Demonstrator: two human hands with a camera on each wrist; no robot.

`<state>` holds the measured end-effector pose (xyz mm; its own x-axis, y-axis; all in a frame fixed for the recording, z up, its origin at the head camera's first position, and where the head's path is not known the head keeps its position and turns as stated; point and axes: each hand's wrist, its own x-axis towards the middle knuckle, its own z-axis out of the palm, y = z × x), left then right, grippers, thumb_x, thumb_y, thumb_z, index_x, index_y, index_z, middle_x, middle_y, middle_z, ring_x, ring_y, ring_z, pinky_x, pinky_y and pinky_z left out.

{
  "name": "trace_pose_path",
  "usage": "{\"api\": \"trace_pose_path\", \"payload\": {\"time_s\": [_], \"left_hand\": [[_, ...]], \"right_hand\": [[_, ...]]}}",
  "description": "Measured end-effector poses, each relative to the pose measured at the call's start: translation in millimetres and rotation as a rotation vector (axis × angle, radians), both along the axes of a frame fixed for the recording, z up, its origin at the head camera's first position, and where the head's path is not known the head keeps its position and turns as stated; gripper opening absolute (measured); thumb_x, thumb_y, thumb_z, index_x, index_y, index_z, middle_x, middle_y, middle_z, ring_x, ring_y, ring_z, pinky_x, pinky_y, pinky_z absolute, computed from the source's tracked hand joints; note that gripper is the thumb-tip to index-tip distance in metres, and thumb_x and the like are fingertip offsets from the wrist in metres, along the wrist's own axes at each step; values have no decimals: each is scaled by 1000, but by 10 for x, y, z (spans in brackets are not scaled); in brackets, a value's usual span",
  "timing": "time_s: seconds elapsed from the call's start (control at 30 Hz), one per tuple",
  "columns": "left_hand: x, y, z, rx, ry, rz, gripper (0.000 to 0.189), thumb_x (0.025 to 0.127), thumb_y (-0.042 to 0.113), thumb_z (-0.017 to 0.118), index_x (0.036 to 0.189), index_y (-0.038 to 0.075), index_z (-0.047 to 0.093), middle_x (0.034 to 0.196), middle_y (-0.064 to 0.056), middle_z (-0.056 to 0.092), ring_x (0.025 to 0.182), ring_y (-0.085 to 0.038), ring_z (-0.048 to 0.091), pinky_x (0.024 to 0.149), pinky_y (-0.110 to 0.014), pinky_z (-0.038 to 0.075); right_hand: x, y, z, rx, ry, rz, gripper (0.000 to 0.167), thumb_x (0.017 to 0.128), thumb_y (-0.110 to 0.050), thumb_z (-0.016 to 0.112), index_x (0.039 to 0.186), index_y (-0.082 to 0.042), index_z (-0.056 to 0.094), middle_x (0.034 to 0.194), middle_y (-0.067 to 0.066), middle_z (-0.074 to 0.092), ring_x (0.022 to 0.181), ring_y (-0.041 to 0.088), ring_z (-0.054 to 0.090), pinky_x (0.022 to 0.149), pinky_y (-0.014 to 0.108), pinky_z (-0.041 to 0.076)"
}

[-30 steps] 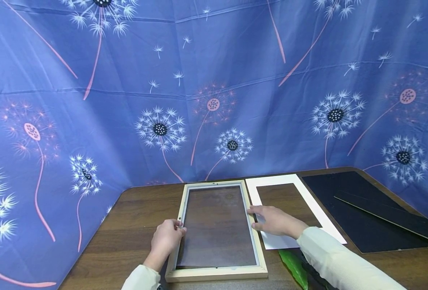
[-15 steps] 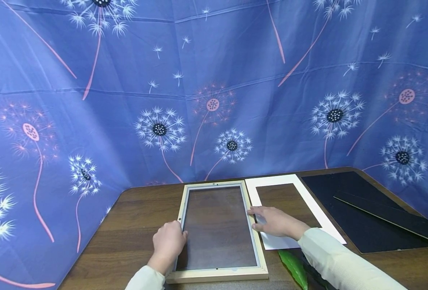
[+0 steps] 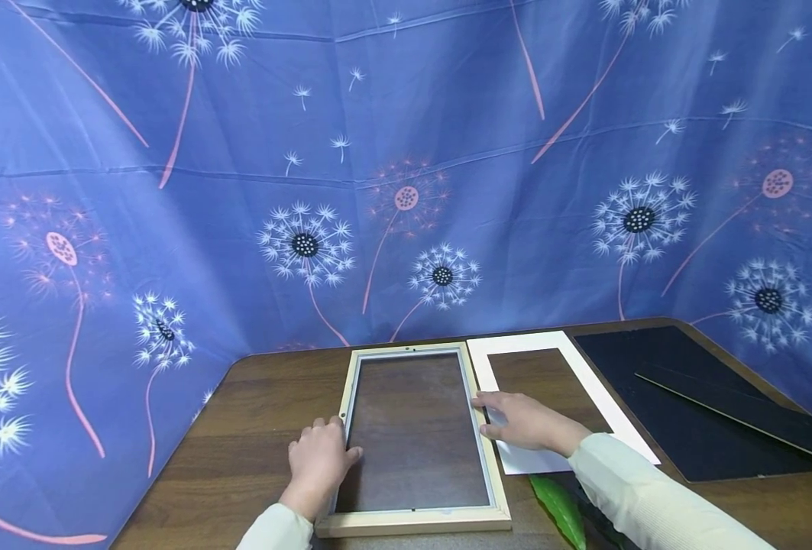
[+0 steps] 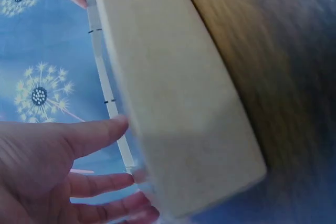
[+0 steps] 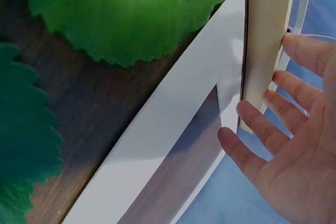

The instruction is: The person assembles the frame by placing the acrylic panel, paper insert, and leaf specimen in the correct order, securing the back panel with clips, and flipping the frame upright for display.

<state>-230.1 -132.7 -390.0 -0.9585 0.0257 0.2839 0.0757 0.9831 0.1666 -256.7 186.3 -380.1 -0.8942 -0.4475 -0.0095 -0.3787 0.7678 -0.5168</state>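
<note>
Left hand (image 3: 319, 461) and right hand (image 3: 528, 421), fingers loosely extended, gripping nothing, touch opposite sides of wooden frame (image 3: 412, 522) on tabletop (image 3: 261, 412).

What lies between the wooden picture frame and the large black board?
A white mat board with a rectangular opening, partly hidden by the right hand; the head view shows it.

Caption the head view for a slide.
Left hand and right hand at opposite sides of a wooden frame, beside a white mat.
</note>
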Motion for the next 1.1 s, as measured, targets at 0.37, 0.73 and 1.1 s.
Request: {"api": "trace_pose_path", "payload": {"time_s": [0.37, 0.73, 1.1], "left_hand": [[-44, -58, -23, 25, -16, -26, 55, 75, 36, 90, 102, -4, 64, 80, -17, 63, 74, -38, 67, 65, -53, 50], [-63, -329, -23, 225, -123, -165, 35, 93, 17, 73, 124, 3, 66, 96, -10, 69, 84, -30, 66, 70, -53, 52], [-74, -477, -72, 294, -215, -230, 42, 99, 11, 61, 141, 6, 59, 126, -29, 64, 120, -51, 57, 98, -65, 44]], "right_hand": [[-25, -11, 2, 20, 4, 7, 51, 98, -24, 69, 142, -2, 57, 151, 24, 47, 139, 47, 41, 110, 63, 34], [-22, 8, -12, 18, 24, 17, 51, 98, -24, 69, 141, 0, 57, 150, 25, 47, 138, 48, 42, 109, 63, 34], [-20, 0, 2, 15, 9, 17, 50, 98, -24, 69, 141, 0, 57, 151, 25, 46, 139, 49, 41, 109, 64, 34]]}}
